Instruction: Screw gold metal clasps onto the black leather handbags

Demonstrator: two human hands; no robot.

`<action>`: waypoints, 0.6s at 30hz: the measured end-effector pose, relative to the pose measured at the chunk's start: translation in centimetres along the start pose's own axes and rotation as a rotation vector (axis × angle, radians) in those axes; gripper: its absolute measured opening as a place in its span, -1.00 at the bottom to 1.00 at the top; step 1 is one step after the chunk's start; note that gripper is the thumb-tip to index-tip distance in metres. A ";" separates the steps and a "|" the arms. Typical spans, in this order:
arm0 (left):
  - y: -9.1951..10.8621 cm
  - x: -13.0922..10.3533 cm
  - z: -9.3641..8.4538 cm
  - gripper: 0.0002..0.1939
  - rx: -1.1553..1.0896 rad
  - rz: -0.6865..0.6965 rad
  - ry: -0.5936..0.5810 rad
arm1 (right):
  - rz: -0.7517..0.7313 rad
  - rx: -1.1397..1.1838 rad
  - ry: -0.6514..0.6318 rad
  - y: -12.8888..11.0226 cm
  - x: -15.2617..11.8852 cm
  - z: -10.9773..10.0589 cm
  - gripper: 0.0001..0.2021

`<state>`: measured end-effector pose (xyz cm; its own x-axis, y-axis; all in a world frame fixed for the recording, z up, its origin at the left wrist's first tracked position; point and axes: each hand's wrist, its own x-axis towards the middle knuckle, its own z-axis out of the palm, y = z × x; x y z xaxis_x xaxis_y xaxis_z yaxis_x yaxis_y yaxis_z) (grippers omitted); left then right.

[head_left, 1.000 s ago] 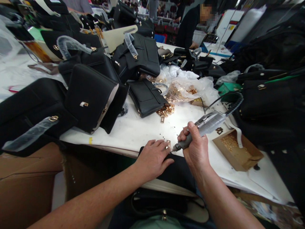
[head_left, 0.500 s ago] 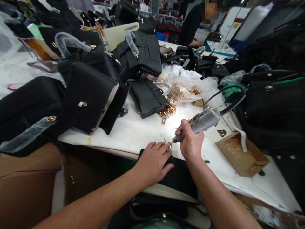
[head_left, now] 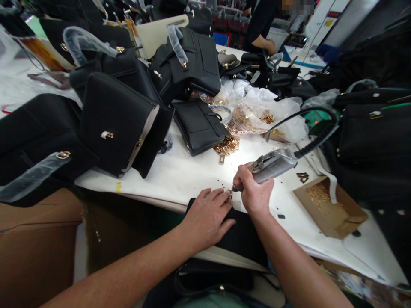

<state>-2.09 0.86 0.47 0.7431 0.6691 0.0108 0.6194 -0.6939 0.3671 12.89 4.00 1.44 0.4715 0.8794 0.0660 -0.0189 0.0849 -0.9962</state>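
Note:
My right hand (head_left: 257,188) is wrapped around a grey electric screwdriver (head_left: 272,164), whose black cord loops away to the right. Its tip points left and meets a small gold metal fitting (head_left: 229,194) at the table's front edge. Beside that fitting, my left hand (head_left: 208,218) lies flat with fingers stretched out, pressing on a black leather piece (head_left: 245,239). The left fingertips touch the fitting or sit right against it; they partly hide it. The leather hangs over the edge toward me.
Black handbags (head_left: 118,124) crowd the left. A black pouch (head_left: 201,128) lies beside loose gold fittings (head_left: 227,146) and a plastic bag (head_left: 257,113) of hardware. An open cardboard box (head_left: 334,209) with small gold pieces stands right. Across the table is another person (head_left: 261,30).
The view has tilted down a little. The screwdriver lies slightly flatter, its tip still at the fitting. My left hand stays in place. The other person's arm has shifted.

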 end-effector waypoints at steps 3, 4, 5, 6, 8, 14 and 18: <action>0.0 0.0 0.1 -0.55 0.001 0.001 -0.002 | 0.005 -0.058 -0.055 -0.4 0.1 0.2 -0.68; 0.0 0.0 0.1 -0.55 0.003 0.001 -0.001 | 0.009 -0.080 -0.067 -0.5 0.2 0.4 -0.70; 0.0 0.0 0.1 -0.55 0.004 0.000 0.003 | 0.016 -0.105 -0.078 -0.7 0.3 0.4 -0.71; 0.1 0.0 0.2 -0.55 0.004 -0.002 0.007 | 0.025 -0.135 -0.090 -0.8 0.5 0.5 -0.72; 0.1 0.0 0.2 -0.56 0.002 -0.012 0.012 | 0.044 -0.184 -0.120 -0.9 0.8 0.6 -0.72; 0.1 -0.1 -0.1 -0.60 -0.002 -0.012 0.021 | 0.070 -0.146 -0.147 -0.7 1.1 0.5 -0.72; -0.1 -0.2 0.4 -0.62 -0.004 -0.017 0.080 | 0.065 -0.062 -0.224 -1.2 0.7 0.8 -0.71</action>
<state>-2.21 0.71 0.03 0.7095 0.7003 0.0785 0.6309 -0.6809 0.3718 12.57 4.88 2.75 0.2640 0.9645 0.0058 0.0149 0.0019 -0.9999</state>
